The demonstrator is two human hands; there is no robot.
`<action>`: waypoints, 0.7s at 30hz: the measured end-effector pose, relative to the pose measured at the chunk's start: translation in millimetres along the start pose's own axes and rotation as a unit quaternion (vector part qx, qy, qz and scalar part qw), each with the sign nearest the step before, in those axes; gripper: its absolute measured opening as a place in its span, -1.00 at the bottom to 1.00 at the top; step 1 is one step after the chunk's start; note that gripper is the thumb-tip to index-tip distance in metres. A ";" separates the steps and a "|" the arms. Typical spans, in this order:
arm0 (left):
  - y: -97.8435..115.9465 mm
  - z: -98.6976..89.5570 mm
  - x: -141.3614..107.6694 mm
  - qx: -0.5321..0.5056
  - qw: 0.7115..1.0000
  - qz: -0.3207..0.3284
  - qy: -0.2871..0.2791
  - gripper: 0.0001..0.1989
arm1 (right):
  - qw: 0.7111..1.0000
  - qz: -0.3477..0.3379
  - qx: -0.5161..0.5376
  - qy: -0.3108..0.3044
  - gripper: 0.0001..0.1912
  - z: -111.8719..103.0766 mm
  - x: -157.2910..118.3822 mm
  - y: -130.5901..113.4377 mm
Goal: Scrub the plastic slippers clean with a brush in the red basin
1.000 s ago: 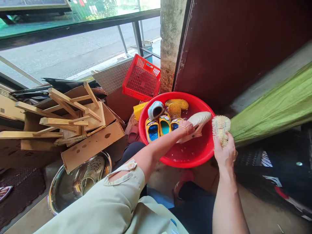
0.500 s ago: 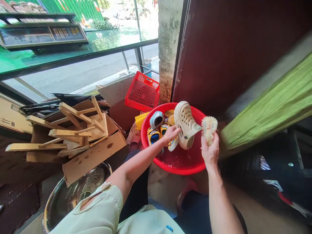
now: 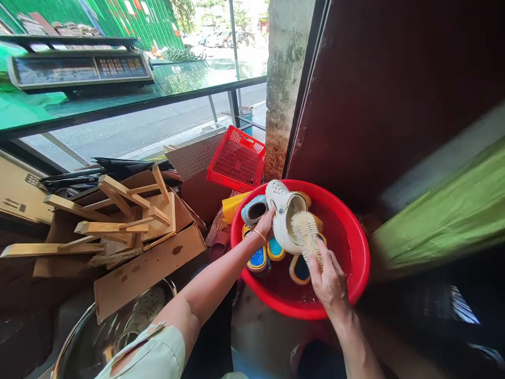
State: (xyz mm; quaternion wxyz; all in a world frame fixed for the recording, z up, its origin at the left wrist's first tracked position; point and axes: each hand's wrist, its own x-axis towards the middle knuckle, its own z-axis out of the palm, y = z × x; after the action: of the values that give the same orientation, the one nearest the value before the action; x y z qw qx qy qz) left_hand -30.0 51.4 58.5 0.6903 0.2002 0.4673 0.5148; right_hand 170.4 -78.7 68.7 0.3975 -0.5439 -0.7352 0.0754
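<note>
- Left hand (image 3: 264, 223) closing on the near side of a cream perforated foam clog (image 3: 282, 216), fingers gripping firmly
- Right hand (image 3: 328, 279) clenching a bristle scrub brush (image 3: 305, 237), pressing its bristles against the clog
- Clog tilting inside the basin between both hands, long axis slanting from the far rim toward the person, left hand holding it directly
- Red plastic basin (image 3: 365, 263) surrounding the clog, holding water, yellow-and-blue children's sandals (image 3: 258, 259) and a grey-blue shoe (image 3: 254, 210)
- Red plastic crate (image 3: 236, 160) sitting beyond the rim, wooden slats (image 3: 118, 226) lying on cardboard at left
</note>
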 end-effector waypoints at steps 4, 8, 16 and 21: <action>-7.8 -10.8 -7.6 -0.006 0.999 0.008 -0.041 -0.39 | 0.997 0.020 -0.023 -0.067 -0.53 27.3 6.3 -3.0; -43.0 -10.1 -26.5 0.056 0.992 0.040 -0.102 -0.40 | 0.994 0.098 -0.051 -0.010 -0.56 56.2 33.9 0.7; -49.0 -17.6 -10.4 0.153 0.983 0.092 -0.039 -0.49 | 0.993 0.056 -0.035 -0.099 -0.51 40.1 17.3 -8.7; -20.6 -27.1 14.0 0.201 0.972 0.119 0.032 -0.64 | 0.986 0.041 0.037 -0.156 -0.54 -14.7 -16.3 16.6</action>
State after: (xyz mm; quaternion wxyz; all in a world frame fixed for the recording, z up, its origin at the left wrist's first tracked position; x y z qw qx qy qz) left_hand -41.9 50.4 23.6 0.5545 0.3726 0.5555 0.4951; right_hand 194.0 -90.8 61.4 0.2945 -0.5400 -0.7621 0.2019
